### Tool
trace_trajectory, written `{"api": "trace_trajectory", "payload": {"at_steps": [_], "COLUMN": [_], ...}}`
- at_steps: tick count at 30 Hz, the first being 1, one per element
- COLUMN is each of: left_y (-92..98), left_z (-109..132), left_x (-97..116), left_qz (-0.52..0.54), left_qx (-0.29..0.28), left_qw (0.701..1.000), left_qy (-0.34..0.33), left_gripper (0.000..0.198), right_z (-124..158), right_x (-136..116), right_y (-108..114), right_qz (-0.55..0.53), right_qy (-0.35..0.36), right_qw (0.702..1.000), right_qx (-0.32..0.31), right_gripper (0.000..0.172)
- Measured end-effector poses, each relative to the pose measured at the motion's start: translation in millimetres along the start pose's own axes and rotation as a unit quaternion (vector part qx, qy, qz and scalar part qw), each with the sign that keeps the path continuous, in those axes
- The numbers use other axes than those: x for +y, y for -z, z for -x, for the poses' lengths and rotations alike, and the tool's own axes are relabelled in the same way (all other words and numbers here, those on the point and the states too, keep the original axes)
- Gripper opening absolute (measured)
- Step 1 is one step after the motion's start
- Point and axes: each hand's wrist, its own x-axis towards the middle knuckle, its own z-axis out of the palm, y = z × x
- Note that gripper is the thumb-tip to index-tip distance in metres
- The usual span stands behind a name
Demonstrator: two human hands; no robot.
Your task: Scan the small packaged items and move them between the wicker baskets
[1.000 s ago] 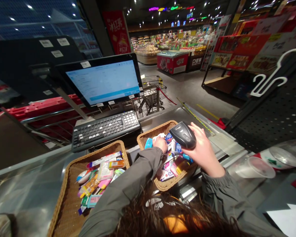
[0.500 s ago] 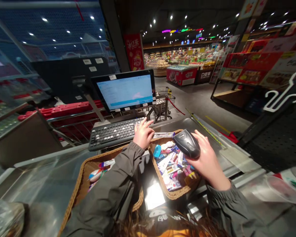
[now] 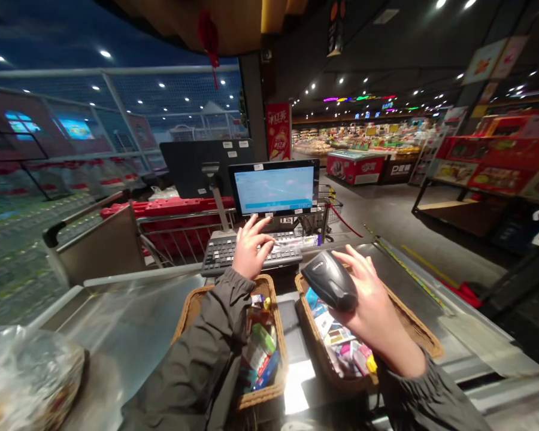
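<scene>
My left hand (image 3: 250,246) is over the black keyboard (image 3: 220,254), with its forefinger and middle finger stretched out. A long, slim packet (image 3: 299,242) with a clear front and a purple end sticks out to the right from its thumb side; the grip itself is partly hidden. Held in my right hand (image 3: 371,299) is a black barcode scanner (image 3: 330,281), above the right wicker basket (image 3: 318,341) of small packaged goods (image 3: 336,335). Behind the keyboard, a lit monitor (image 3: 276,190) shows a pale blue screen.
A second wicker basket (image 3: 278,353) holding packaged goods stands under my left sleeve. A plastic-wrapped item (image 3: 31,377) lies at the left on the metal counter (image 3: 130,311). Beyond the counter are a dark second screen (image 3: 193,170) seen from behind, and a shopping trolley (image 3: 335,209).
My left hand and the slim packet have shifted left across the keyboard. The scanner stays in my right hand, above the right basket. My view has tilted up and turned left.
</scene>
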Motion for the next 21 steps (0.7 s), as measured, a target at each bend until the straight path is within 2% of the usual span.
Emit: {"api": "trace_trajectory", "payload": {"at_steps": [10,21], "left_y": [24.9,38.8], "left_z": [24,41], "left_x": [-24,-39], "left_qz": [0.010,0.020], "left_qx": [0.040,0.049], "left_qw": [0.999,0.999], "left_qy": [0.003,0.010], "left_gripper": [0.021,0.019], "right_z": [-3,-3], "right_x": [-34,-54], "right_y": [-13,-22], "right_qz": [-0.007,-0.011], "right_qy": [0.008,0.027], "right_qw": [0.998,0.998], "right_qx": [-0.055,-0.059], "right_gripper": [0.045,0.047]}}
